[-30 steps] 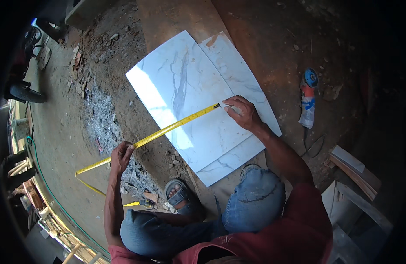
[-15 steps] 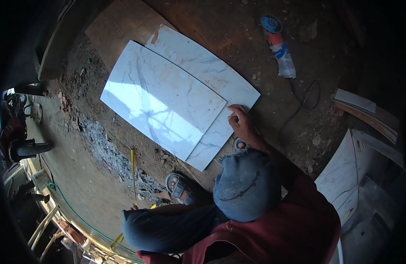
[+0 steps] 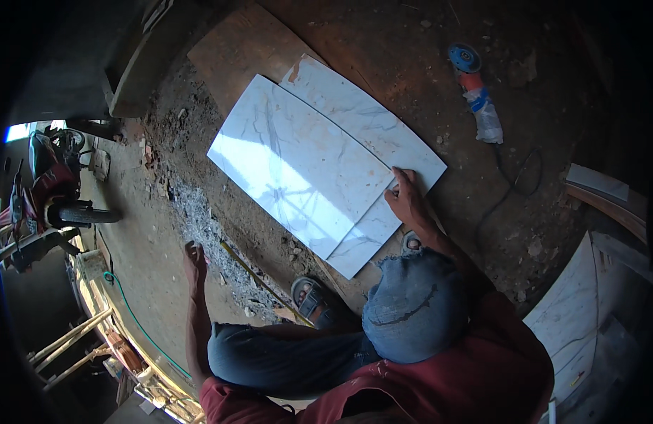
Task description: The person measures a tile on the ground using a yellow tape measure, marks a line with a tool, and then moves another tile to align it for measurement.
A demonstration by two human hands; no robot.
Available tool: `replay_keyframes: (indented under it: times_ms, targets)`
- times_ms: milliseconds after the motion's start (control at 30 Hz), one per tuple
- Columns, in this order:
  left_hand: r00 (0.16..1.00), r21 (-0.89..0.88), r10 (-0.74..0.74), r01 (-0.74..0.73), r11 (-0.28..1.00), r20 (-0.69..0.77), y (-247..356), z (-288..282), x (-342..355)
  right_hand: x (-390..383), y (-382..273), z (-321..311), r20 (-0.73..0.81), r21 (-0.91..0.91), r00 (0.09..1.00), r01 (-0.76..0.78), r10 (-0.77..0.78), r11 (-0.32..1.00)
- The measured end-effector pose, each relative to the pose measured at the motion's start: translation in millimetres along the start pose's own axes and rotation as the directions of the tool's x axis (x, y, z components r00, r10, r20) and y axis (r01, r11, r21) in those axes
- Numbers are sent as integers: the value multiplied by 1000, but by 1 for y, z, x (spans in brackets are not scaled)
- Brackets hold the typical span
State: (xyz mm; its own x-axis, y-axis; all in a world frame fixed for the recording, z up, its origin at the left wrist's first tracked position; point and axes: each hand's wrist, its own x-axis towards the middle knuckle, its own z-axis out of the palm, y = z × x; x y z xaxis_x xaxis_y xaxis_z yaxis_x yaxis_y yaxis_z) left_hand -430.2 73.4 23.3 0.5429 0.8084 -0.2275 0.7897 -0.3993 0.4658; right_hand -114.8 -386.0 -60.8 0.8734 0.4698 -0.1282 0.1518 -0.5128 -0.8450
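Note:
Two white marble-look tiles lie stacked askew on the ground, the upper tile (image 3: 291,162) shifted left over the lower tile (image 3: 411,159). My right hand (image 3: 409,201) rests at the upper tile's right corner, its fingers bent and pressed together; what they pinch, if anything, is hidden. Off to the left, my left hand (image 3: 195,258) is raised over the dirt with its fingers curled; nothing can be made out in it. Between that hand and my sandalled foot (image 3: 311,297), a yellow tape measure blade (image 3: 263,283) slants across the ground.
An angle grinder (image 3: 475,92) with a blue disc and taped handle lies at the far right, its cord trailing nearby. More marbled slabs (image 3: 570,311) stand at the right. A brown board (image 3: 252,42) extends behind the tiles. A motorcycle (image 3: 57,187) and green hose (image 3: 139,321) are at the left.
My left hand has come up from beside my knee and away to the left. The tape blade has swung from upright to a slant. My right hand remains by the tile's corner.

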Motion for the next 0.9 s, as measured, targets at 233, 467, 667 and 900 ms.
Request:
replay_keyframes:
  times_ms: [233,467,667,900]
  targets:
    - [852,416,411,-519,747,325,146,26,125,-1,-6,-2,29,-58,999,-44,45,997]
    - [998,82,25,-20,996,-50,100,131,154,-6,-4,6,90,193,993,-98,82,976]
    - [985,-226,-149,126,966,-88,78,202,145,-9,26,2,113,227,981,-181,159,957]
    - [953,-541,-239,303,785,188,81,196,151,-4,22,2,140,389,951,-308,274,868]
